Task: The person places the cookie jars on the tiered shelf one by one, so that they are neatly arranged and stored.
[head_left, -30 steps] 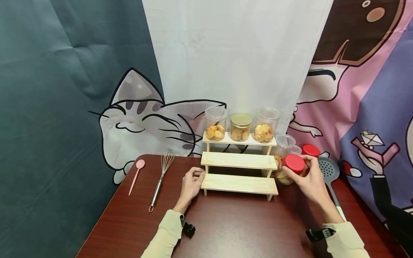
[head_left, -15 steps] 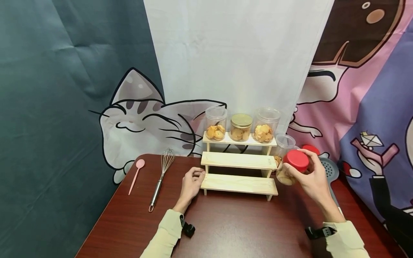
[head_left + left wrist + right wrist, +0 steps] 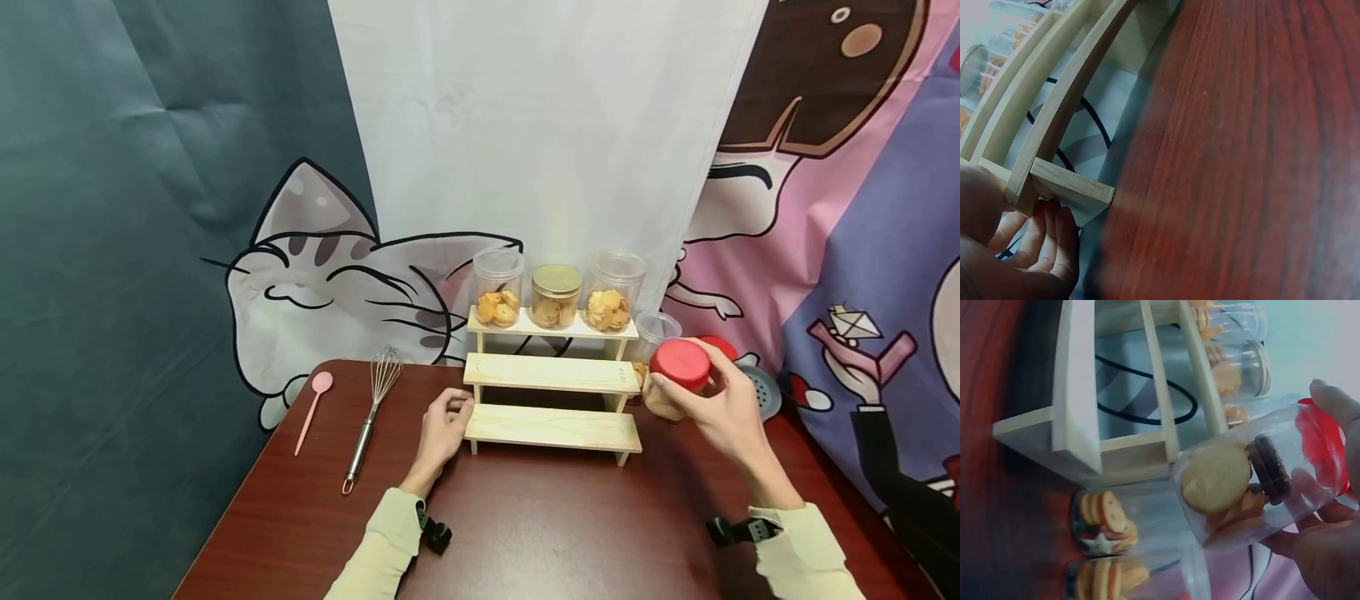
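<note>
My right hand [image 3: 726,410] grips a clear jar with a red lid [image 3: 673,379], held up just right of a three-step wooden rack [image 3: 552,427]. In the right wrist view, fingers and thumb hold the jar [image 3: 1229,487] around its red lid end; a pale round cookie and a dark one show inside. My left hand [image 3: 444,427] holds the left end of the rack's lowest step. In the left wrist view, its thumb and curled fingers [image 3: 1047,240] are at that end. On the top step stand two clear-lidded cookie jars [image 3: 498,292] and a gold-lidded jar [image 3: 556,296] between them.
Behind the held jar stand another clear jar [image 3: 657,325] and a red lid [image 3: 717,345]. Cookie jars [image 3: 1107,522] stand beside the rack in the right wrist view. A grey slotted turner [image 3: 763,392] lies right; a whisk [image 3: 365,437] and pink spoon [image 3: 312,410] lie left.
My right hand has lifted the red-lidded jar from among the jars at the right, slightly up and towards me. The left hand has stayed at the rack.
</note>
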`<state>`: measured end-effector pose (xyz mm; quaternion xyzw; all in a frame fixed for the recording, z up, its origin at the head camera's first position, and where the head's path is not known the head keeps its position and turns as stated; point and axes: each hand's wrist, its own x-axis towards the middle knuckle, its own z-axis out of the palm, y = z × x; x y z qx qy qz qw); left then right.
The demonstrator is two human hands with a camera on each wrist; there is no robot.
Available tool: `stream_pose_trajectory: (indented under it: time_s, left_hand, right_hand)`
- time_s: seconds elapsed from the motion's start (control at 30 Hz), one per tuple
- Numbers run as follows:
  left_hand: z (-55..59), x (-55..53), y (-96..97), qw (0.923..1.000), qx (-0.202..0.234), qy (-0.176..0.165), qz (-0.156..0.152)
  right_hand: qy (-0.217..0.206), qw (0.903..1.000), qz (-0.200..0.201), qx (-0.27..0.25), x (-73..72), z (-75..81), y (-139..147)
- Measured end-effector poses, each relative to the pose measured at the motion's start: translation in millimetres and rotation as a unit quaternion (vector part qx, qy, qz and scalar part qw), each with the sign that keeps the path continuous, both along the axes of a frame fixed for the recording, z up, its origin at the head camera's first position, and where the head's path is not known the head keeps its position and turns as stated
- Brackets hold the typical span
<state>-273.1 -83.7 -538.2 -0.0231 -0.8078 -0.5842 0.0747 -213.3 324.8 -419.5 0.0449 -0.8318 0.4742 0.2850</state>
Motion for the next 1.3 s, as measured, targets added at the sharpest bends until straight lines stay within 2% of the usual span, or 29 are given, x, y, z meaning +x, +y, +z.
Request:
stream_pose_trajectory:
  time_s: [0.23, 0.43, 0.63, 0.87, 1.07, 1.3]
  left_hand:
    - [-0.3, -0.4, -1.4, 1.0, 0.006, -0.003, -0.003]
    - [0.7, -1.8, -1.9, 0.9999, 0.006, -0.005, -0.007]
    - [0.2, -2.5, -0.8, 0.9999, 0.01, -0.002, -0.011]
    - [-0.6, -1.5, -3.8, 0.9998, 0.01, -0.015, -0.008]
    - [0.8, -0.5, -5.2, 0.9999, 0.006, -0.012, -0.005]
    - [0.0, -0.5, -4.3, 0.9998, 0.008, -0.013, -0.01]
  right_hand:
    - [0.006, 0.9998, 0.009, 0.016, -1.4, 16.1, -13]
    - [0.016, 0.9993, 0.03, -0.014, -9.5, 23.8, -29]
    - [0.015, 0.9959, 0.069, -0.056, -20.5, 27.8, -53]
    - [-0.004, 0.9887, 0.121, -0.088, -41.2, 24.0, -88]
    - [-0.01, 0.9807, 0.155, -0.118, -57.8, 15.8, -119]
    - [-0.018, 0.9745, 0.171, -0.144, -70.9, 7.7, -142]
